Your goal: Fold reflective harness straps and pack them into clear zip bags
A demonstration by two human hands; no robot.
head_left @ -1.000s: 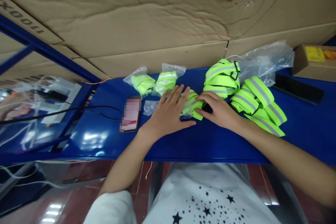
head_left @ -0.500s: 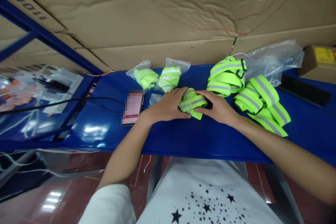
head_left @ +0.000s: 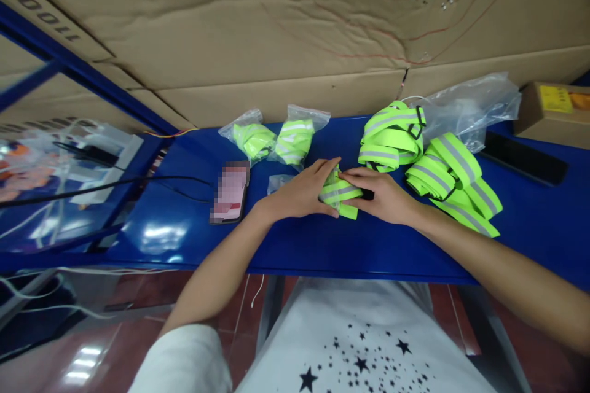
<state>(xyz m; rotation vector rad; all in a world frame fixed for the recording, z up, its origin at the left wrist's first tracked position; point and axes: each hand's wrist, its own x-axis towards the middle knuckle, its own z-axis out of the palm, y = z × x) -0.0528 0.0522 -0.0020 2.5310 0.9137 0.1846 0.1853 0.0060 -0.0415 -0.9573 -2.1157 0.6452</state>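
A folded neon-yellow reflective band point(head_left: 340, 194) lies on the blue table point(head_left: 322, 239), squeezed between both my hands. My left hand point(head_left: 302, 191) curls round its left end, fingers closed on it. My right hand point(head_left: 383, 195) presses and grips its right end, over a small black part. A clear empty bag point(head_left: 278, 182) lies just left of my left hand. Two bagged bands point(head_left: 253, 139) point(head_left: 295, 139) lie behind it.
A pile of loose neon bands point(head_left: 428, 163) sits to the right, with crumpled clear plastic point(head_left: 474, 107) behind. A phone point(head_left: 229, 192) lies left of my hands, a black cable point(head_left: 92, 187) beyond it. A black flat object point(head_left: 523, 157) and cardboard box point(head_left: 553, 107) stand far right. Cardboard backs the table.
My left hand went from lying flat and spread over the band to curled and closed on it. Both hands have drawn the band into a tighter bundle.
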